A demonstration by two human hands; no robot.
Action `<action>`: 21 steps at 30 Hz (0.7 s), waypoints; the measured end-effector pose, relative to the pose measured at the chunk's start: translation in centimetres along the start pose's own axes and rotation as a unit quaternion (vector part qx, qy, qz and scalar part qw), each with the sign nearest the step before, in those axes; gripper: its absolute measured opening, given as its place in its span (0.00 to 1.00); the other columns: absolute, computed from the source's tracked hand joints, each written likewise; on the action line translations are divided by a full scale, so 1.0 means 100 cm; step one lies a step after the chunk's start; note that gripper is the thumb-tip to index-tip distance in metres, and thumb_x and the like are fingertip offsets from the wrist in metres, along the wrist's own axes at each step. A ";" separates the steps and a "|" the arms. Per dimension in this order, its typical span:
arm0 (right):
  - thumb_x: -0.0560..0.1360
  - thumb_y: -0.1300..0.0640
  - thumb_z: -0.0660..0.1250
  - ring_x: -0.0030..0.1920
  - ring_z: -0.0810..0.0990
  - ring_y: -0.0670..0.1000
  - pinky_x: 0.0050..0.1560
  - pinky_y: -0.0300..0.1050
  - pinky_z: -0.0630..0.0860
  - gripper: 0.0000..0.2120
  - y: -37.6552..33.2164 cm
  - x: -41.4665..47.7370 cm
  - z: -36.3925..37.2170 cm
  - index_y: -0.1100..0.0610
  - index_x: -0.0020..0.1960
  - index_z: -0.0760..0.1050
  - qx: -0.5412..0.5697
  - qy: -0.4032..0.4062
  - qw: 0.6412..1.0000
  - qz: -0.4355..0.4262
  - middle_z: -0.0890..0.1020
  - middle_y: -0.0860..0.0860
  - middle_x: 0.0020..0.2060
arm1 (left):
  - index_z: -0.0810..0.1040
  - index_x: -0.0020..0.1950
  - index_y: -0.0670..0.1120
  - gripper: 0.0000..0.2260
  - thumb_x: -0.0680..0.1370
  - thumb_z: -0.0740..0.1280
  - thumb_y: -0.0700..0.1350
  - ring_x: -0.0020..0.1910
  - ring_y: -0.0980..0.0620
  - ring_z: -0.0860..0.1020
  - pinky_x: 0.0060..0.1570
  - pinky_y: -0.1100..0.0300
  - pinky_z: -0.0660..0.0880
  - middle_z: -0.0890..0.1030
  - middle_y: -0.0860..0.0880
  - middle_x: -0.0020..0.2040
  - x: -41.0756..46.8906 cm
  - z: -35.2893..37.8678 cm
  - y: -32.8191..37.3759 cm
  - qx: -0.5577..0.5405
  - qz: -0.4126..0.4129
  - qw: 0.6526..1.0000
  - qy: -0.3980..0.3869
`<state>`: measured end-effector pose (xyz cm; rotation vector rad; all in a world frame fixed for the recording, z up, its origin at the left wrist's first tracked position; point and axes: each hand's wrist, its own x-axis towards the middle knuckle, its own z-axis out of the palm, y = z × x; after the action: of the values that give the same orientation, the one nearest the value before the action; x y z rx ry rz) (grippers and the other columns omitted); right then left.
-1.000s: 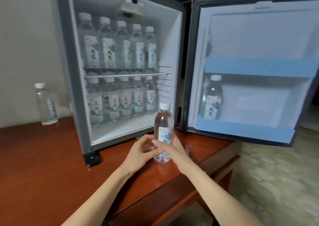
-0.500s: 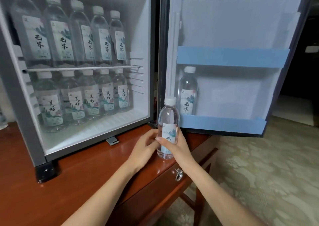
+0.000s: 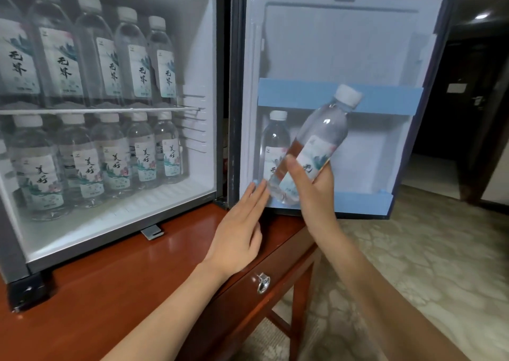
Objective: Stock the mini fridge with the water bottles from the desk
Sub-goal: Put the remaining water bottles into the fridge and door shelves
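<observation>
My right hand point(image 3: 314, 184) grips a clear water bottle point(image 3: 323, 137) with a white cap, tilted to the right, in front of the open fridge door point(image 3: 344, 44). Behind it one bottle point(image 3: 274, 140) stands upright in the door's lower shelf, behind a blue rail point(image 3: 358, 202). My left hand point(image 3: 239, 234) hovers with straight fingers above the desk point(image 3: 115, 291), its fingertips near the held bottle's base. The mini fridge point(image 3: 203, 85) stands open on the desk, with several labelled bottles on its upper shelf point(image 3: 135, 66) and several on its floor point(image 3: 143, 157).
The desk edge with a drawer and metal ring pull point(image 3: 263, 282) lies below my hands. Patterned carpet point(image 3: 413, 264) lies at the right. A dark doorway point(image 3: 468, 99) opens beyond the fridge door.
My right hand has lifted the bottle off the desk and tilted it toward the door shelf. My left hand has let go and opened. The view has moved closer to the fridge.
</observation>
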<state>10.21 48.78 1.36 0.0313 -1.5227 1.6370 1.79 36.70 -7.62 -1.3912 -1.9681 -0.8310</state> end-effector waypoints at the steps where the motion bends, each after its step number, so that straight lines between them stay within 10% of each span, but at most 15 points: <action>1: 0.73 0.60 0.73 0.46 0.83 0.43 0.45 0.36 0.79 0.21 -0.005 0.004 -0.003 0.62 0.62 0.70 -0.006 0.009 1.000 -0.023 0.81 0.52 0.48 | 0.54 0.79 0.46 0.32 0.76 0.60 0.35 0.78 0.53 0.48 0.76 0.58 0.54 0.52 0.52 0.80 0.002 0.004 0.000 0.004 0.009 1.000 -0.009; 21: 0.74 0.59 0.72 0.49 0.78 0.33 0.50 0.29 0.73 0.22 0.032 0.038 -0.022 0.55 0.61 0.64 -0.175 -0.038 0.982 -0.068 0.77 0.41 0.51 | 0.66 0.75 0.44 0.34 0.68 0.66 0.36 0.67 0.43 0.64 0.65 0.55 0.63 0.65 0.42 0.64 0.028 0.034 0.008 0.098 -0.067 0.989 0.086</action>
<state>7.11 53.13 0.37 0.0059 -1.8070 1.2574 1.35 41.16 -7.57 -1.0502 -1.9657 -0.7670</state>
